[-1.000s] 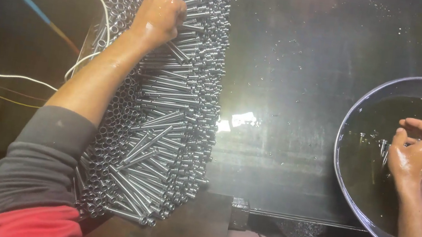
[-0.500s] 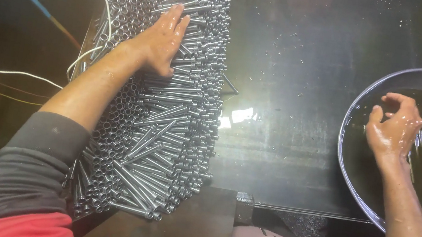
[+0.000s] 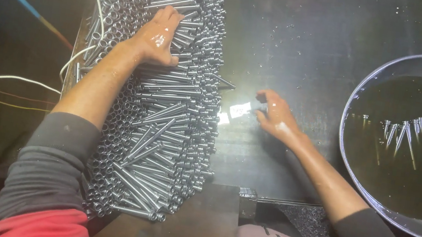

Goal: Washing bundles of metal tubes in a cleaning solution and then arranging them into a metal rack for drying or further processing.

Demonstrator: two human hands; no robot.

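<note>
Left hand (image 3: 160, 37) stretched well forward, palm down, fingers spread flat and pressing — skin wet and glistening, forearm bare below a grey sleeve with red at the shoulder. Right hand (image 3: 274, 116) lies lower and nearer, palm down, fingers loosely extended leftward — holding nothing, wrist angled inward.

A single head-worn camera looks almost straight down from above the person's shoulders onto a dark wet worktable (image 3: 301, 48), close enough that both forearms fill the lower frame. The heap of metal tubes (image 3: 168, 106) runs up the left-centre, and the metal basin of dark liquid (image 3: 360, 102) is cut off at the right edge. There is no second view to share the scene.
</note>
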